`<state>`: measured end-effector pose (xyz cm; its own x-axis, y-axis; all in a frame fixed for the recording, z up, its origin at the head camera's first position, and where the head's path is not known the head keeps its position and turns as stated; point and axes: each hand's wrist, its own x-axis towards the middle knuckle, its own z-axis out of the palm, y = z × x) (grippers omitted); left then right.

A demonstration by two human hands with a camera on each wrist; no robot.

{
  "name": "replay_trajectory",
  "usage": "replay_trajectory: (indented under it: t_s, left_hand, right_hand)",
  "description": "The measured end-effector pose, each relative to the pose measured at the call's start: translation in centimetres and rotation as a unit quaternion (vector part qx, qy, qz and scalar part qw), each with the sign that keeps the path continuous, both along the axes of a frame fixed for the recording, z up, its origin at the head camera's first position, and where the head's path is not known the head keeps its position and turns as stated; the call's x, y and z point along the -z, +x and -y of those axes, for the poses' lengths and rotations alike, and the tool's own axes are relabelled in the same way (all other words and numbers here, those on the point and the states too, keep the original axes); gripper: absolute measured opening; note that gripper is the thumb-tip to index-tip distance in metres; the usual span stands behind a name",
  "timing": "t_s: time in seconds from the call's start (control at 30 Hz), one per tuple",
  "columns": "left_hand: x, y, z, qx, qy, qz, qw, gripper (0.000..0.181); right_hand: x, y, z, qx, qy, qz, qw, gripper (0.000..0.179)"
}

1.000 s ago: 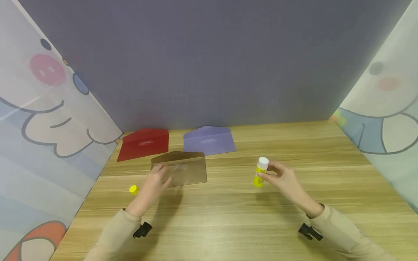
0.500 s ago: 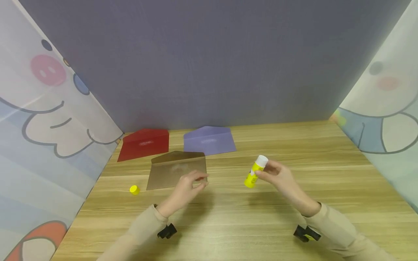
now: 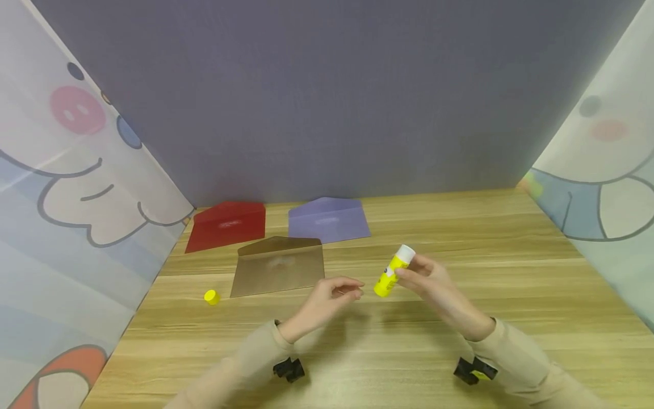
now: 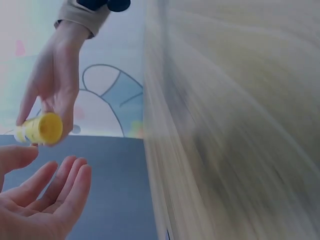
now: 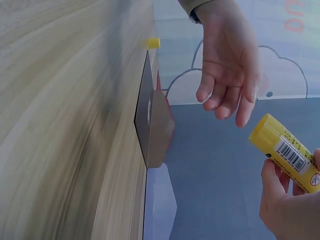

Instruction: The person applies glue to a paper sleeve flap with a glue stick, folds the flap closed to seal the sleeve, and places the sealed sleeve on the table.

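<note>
A yellow glue stick [image 3: 391,275] with a white end is pinched between the thumb and fingers of my right hand [image 3: 431,284], tilted above the table. Its round yellow end points toward my left hand [image 3: 327,298], which holds nothing and has loosely bent fingers a short gap away. In the right wrist view a barcode label shows on the glue stick [image 5: 290,154]. Behind my left hand lies a brown envelope [image 3: 278,270] with its flap unfolded. A small yellow cap [image 3: 212,297] rests on the table to its left.
Toward the back of the wooden table [image 3: 460,227] lie a red envelope [image 3: 227,227] and a purple envelope [image 3: 329,224], both with flaps up. A grey panel [image 3: 327,102] stands behind the table, with cartoon-printed sheets [image 3: 76,147] at the sides.
My left hand has moved right, off the brown envelope and over to the glue stick. My right hand has shifted slightly left and tilted the glue stick, its yellow end swinging left.
</note>
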<state>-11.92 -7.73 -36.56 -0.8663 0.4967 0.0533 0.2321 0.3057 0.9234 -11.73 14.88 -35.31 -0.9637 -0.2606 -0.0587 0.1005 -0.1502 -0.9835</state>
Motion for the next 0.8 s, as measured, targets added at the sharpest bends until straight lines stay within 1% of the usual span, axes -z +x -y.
replay_trajectory:
  t_s: [0.1, 0.17, 0.23, 0.3, 0.37, 0.47, 0.53, 0.57, 0.63, 0.67, 0.8]
  left_hand:
    - [0.2, -0.1, -0.4, 0.021, 0.035, 0.033, 0.9986, 0.027]
    - [0.5, -0.1, -0.6, 0.032, 0.062, 0.063, 0.9956, 0.029]
    - [0.7, -0.2, -0.7, 0.038, 0.093, 0.101, 0.9898, 0.032]
    - [1.0, -0.2, -0.8, 0.040, 0.125, 0.138, 0.9818, 0.034]
    - [1.1, -0.2, -0.9, 0.041, 0.159, 0.173, 0.9713, 0.036]
    - [1.2, -0.2, -1.1, 0.049, 0.201, 0.217, 0.9540, 0.036]
    - [1.2, -0.2, -1.3, 0.053, 0.222, 0.241, 0.9433, 0.036]
    - [1.2, -0.2, -1.4, 0.056, 0.231, 0.248, 0.9392, 0.035]
    - [1.1, -0.1, -1.5, 0.057, 0.250, 0.272, 0.9273, 0.035]
    - [1.1, -0.1, -1.6, 0.058, 0.260, 0.282, 0.9219, 0.035]
    - [1.0, 0.0, -1.8, 0.056, 0.294, 0.323, 0.8978, 0.034]
  right_hand:
    - [0.2, 0.0, 0.1, -0.003, -0.011, 0.002, 0.9999, 0.049]
    - [0.4, 0.0, 0.1, -0.006, -0.022, 0.003, 0.9997, 0.041]
    - [0.5, 0.0, 0.1, -0.010, -0.036, 0.004, 0.9993, 0.031]
    - [0.6, 0.0, 0.0, -0.016, -0.049, 0.003, 0.9987, 0.023]
    - [0.6, 0.0, 0.1, -0.023, -0.060, 0.003, 0.9979, 0.019]
    - [0.7, 0.0, 0.1, -0.030, -0.071, 0.004, 0.9970, 0.020]
    - [0.6, 0.0, 0.2, -0.032, -0.075, 0.006, 0.9967, 0.021]
    - [0.6, 0.0, 0.2, -0.032, -0.075, 0.006, 0.9966, 0.022]
    - [0.5, 0.0, 0.3, -0.033, -0.073, 0.006, 0.9968, 0.023]
    - [0.4, 0.0, 0.4, -0.033, -0.072, 0.007, 0.9969, 0.025]
    - [0.2, 0.0, 0.5, -0.032, -0.060, 0.011, 0.9976, 0.039]
